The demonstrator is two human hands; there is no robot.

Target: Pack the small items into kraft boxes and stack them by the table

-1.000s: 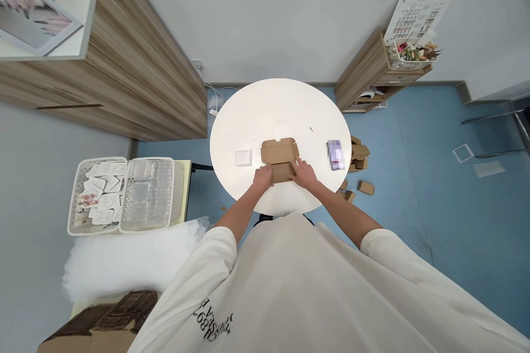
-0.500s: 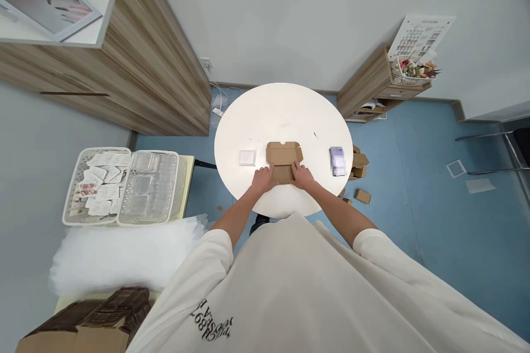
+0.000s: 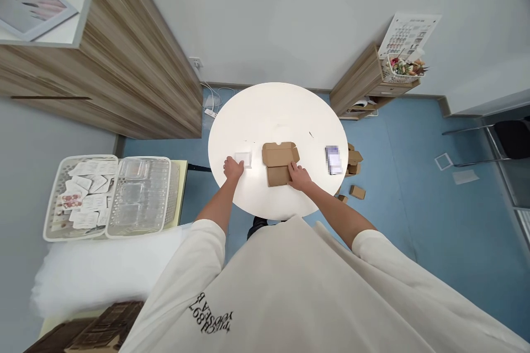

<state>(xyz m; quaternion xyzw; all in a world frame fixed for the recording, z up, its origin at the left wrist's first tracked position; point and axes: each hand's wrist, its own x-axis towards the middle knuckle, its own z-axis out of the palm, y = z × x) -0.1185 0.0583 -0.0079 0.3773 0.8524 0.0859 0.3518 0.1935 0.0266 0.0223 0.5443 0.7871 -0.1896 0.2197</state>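
A small brown cardboard box (image 3: 278, 164) lies with its lid flap open in the middle of the round white table (image 3: 277, 116). My right hand (image 3: 298, 177) rests on the box's near right corner, fingers curled on its edge. My left hand (image 3: 234, 168) has reached left and touches a small white square box (image 3: 243, 158); its fingers are bent around the near edge. A blurred purple-white card (image 3: 333, 159) lies near the table's right edge.
Left of the table stand two clear trays (image 3: 108, 196) with cards and plastic cases, above a heap of white foam wrap (image 3: 103, 267). Small cardboard boxes (image 3: 355, 176) lie on the blue floor to the right. A wooden cabinet (image 3: 124, 77) and a side shelf (image 3: 364, 85) flank the table.
My left hand left the cardboard box and moved left to the white square box. My right hand stayed on the cardboard box.
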